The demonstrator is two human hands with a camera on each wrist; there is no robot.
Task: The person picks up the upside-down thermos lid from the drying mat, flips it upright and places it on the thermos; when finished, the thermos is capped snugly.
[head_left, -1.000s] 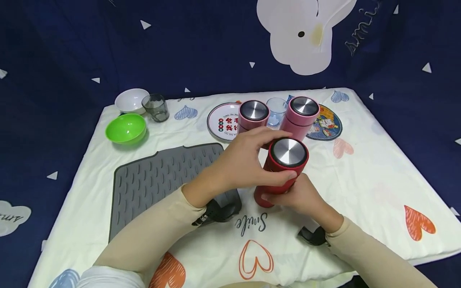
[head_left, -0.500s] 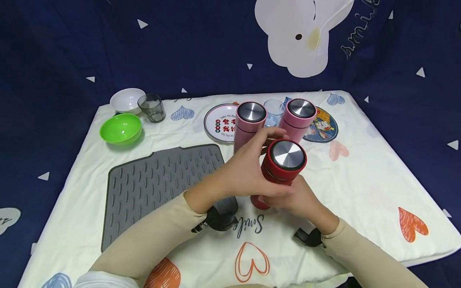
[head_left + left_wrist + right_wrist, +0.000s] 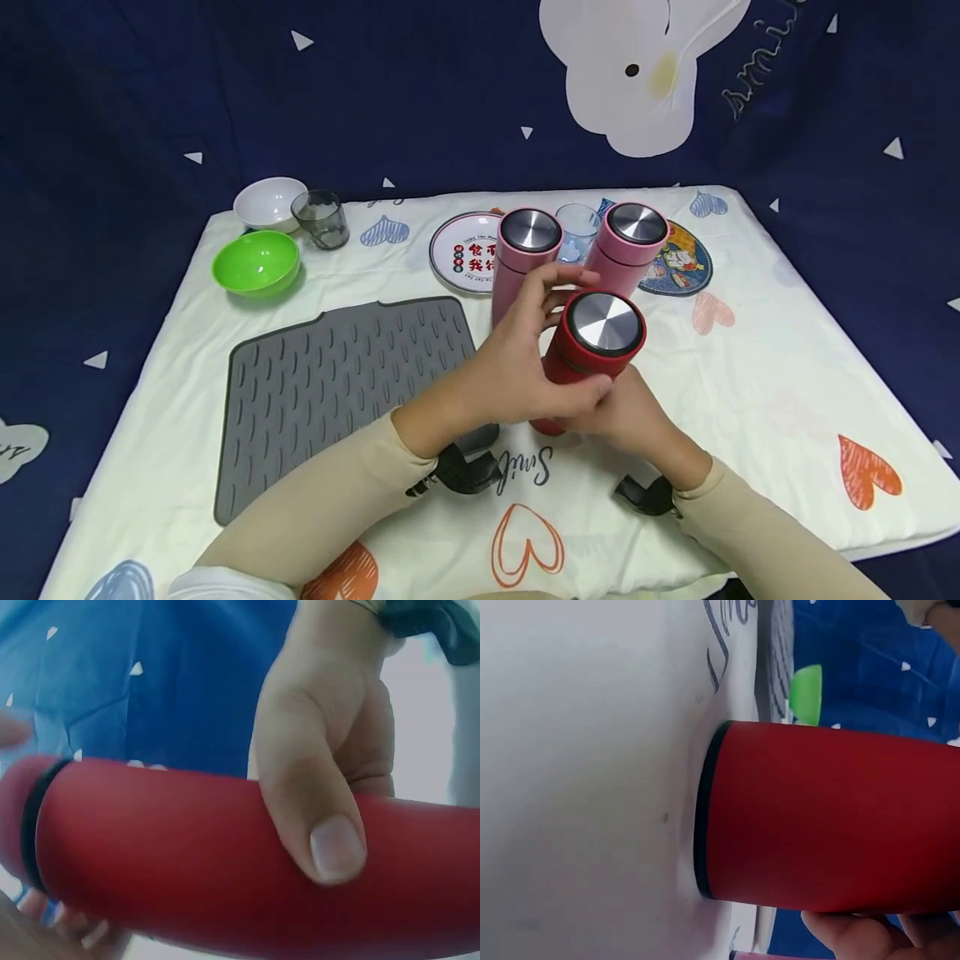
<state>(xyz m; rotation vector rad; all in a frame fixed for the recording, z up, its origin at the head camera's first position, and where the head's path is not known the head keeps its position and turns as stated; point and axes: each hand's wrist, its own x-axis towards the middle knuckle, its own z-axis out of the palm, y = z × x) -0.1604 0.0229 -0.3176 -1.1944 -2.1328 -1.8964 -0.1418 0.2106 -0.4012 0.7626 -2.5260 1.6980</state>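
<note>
A red flask point(image 3: 581, 367) with a steel-topped lid point(image 3: 604, 322) stands on the white printed cloth point(image 3: 750, 375), its base point(image 3: 705, 810) touching the fabric. My left hand point(image 3: 517, 367) wraps round the flask's upper part, fingers curled behind the lid and thumb in front. My right hand point(image 3: 633, 412) grips the lower body from the near side; its thumb point(image 3: 330, 840) lies across the red wall point(image 3: 187, 855). In the right wrist view, fingertips point(image 3: 877, 934) show under the flask point(image 3: 832, 817).
Two pink flasks point(image 3: 525, 250) point(image 3: 626, 242) stand just behind, with a clear blue cup point(image 3: 577, 229) between them and two printed plates point(image 3: 461, 250) point(image 3: 686, 262). A grey ribbed mat point(image 3: 337, 383) lies to the left. A green bowl point(image 3: 257, 262), white bowl point(image 3: 268, 202) and smoky glass point(image 3: 321, 219) sit far left.
My left hand's fingers have shifted round the lid, now lifted higher behind it. The red flask stays in the same spot and my right hand keeps its grip.
</note>
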